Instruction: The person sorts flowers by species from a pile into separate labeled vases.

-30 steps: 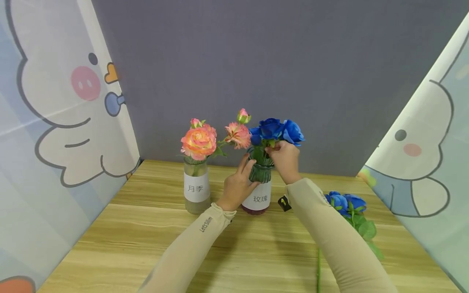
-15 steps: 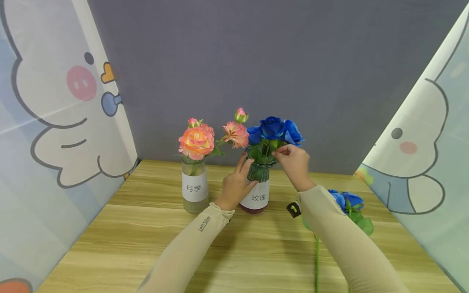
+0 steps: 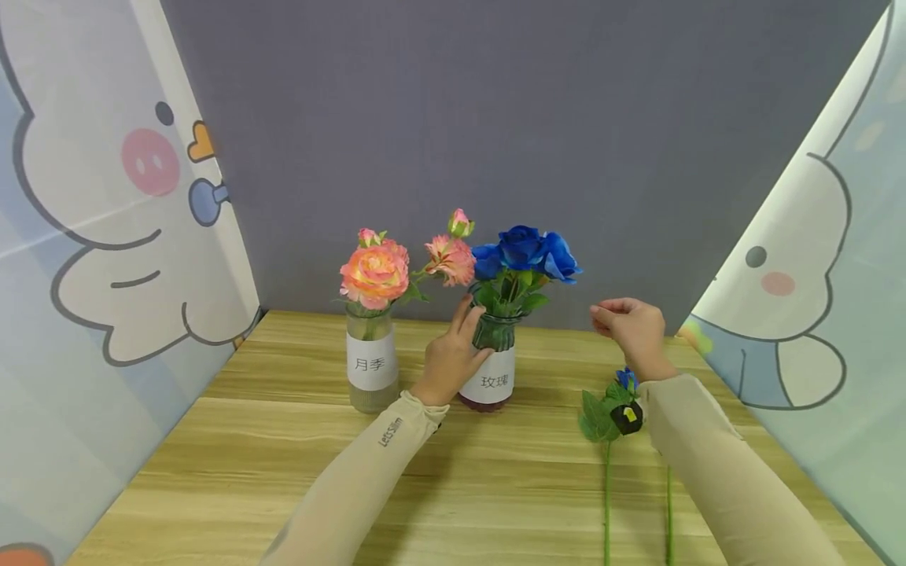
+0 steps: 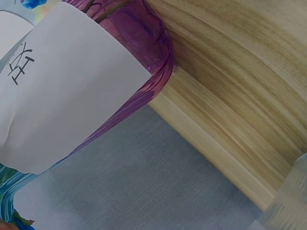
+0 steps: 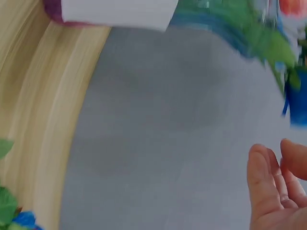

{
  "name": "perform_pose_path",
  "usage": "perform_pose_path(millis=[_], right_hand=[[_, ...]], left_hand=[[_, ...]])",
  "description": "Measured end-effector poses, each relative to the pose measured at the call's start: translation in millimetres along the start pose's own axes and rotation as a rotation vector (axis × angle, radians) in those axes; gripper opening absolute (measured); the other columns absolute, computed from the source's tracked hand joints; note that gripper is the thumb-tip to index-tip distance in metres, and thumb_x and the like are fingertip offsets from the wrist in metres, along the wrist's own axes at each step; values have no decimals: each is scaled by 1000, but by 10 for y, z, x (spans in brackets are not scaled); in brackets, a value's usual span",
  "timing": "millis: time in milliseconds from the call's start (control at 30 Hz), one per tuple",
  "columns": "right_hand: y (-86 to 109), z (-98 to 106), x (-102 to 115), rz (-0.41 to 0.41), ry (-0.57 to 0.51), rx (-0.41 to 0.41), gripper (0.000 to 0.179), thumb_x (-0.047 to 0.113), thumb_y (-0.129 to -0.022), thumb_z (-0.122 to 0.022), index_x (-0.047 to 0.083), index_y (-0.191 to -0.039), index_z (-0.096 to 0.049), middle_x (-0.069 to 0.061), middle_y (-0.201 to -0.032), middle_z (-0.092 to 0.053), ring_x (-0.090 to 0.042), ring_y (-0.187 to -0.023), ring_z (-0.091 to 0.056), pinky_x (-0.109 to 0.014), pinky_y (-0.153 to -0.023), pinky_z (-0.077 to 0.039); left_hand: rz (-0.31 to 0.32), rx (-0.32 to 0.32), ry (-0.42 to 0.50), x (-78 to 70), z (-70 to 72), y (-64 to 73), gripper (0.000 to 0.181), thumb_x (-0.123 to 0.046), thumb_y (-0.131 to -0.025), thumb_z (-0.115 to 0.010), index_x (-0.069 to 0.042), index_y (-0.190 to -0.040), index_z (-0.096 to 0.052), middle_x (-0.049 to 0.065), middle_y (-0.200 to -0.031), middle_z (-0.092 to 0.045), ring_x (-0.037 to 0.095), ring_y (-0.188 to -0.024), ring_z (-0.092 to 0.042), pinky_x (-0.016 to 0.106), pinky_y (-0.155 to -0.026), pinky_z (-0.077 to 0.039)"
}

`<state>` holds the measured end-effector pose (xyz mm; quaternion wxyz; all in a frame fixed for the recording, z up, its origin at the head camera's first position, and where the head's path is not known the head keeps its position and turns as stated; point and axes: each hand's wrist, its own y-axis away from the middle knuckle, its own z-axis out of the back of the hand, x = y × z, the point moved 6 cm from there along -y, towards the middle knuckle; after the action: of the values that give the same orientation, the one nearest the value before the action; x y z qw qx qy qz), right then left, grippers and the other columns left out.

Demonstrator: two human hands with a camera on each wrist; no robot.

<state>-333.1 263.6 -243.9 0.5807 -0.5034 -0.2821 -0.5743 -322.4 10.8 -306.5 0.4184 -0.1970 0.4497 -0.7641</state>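
A glass vase (image 3: 487,397), green-blue at the neck and purple at the base with a white label, stands upright in the head view. It holds several blue roses (image 3: 522,248) with green leaves. My left hand (image 3: 448,358) grips the vase's neck from the left, thumb across the front and fingers up by the rim. The label (image 4: 72,91) and purple base fill much of the left wrist view. Well to the right of the bouquet, my right hand (image 3: 632,330) is raised over the table with loosely bent fingers; the right wrist view shows nothing between thumb and fingers (image 5: 261,177).
Left of the labelled vase stands a clear ribbed vase (image 3: 371,399) with pink-orange flowers (image 3: 375,273). Blue rose stems (image 3: 607,503) lie on the wooden table (image 3: 283,487) at right, partly under my right forearm. A grey panel (image 3: 453,118) closes the back, with cartoon-print panels at both sides.
My right hand has let go at the blue roses and drawn away to the right, uncovering more of the lying stems. The left hand stays at the vase's neck.
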Motion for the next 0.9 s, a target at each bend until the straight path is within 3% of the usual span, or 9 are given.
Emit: perform_pose_path(millis=[133, 233, 400, 500, 733, 900], right_hand=[[-58, 210, -183, -79, -36, 52, 32, 11, -94, -62, -14, -112, -56, 14, -68, -64, -1, -64, -64, -21, -66, -54], [-101, 357, -329, -141, -46, 138, 35, 15, -95, -60, -12, -115, -55, 12, -70, -65, -3, -66, -65, -22, -67, -54], [-132, 544, -616, -318, -130, 333, 12, 15, -97, -56, 7, -93, -64, 4, -73, -67, -7, -66, -67, -23, -66, -54], [-118, 633, -764, -423, -191, 402, 21, 12, -97, -55, 16, -79, -65, 0, -74, -68, -10, -67, -68, -24, -66, -55], [-76, 806, -1048, -531, -243, 444, 21, 10, -97, -56, 11, -79, -68, -5, -73, -69, -14, -67, -69, -24, -65, -54], [-32, 883, -1266, -564, -297, 410, 25, 9, -98, -54, 13, -78, -69, -5, -73, -69, -13, -68, -69, -24, -68, -54]], left_hand=[[1, -1, 7, 8, 3, 10, 78, -29, -69, -88, -7, -130, -45, 20, -141, -46, 1, -40, -17, 19, -37, -26], [3, 3, 8, 14, 2, 14, 77, -29, -69, -87, -7, -130, -45, 20, -141, -45, 2, -39, -20, 19, -37, -26], [10, 8, -6, 38, 6, 27, 78, -29, -69, -88, -7, -130, -45, 19, -142, -45, 2, -39, -20, 20, -37, -27], [8, 6, -12, 50, 11, 31, 78, -29, -69, -88, -7, -130, -45, 19, -141, -46, 2, -40, -19, 20, -37, -27], [5, 0, -29, 55, 14, 23, 78, -30, -69, -88, -7, -130, -45, 19, -140, -47, 1, -40, -18, 19, -37, -26], [-2, 5, -35, 36, 23, 28, 79, -32, -69, -88, -7, -130, -45, 20, -141, -46, -1, -42, -14, 18, -37, -25]])
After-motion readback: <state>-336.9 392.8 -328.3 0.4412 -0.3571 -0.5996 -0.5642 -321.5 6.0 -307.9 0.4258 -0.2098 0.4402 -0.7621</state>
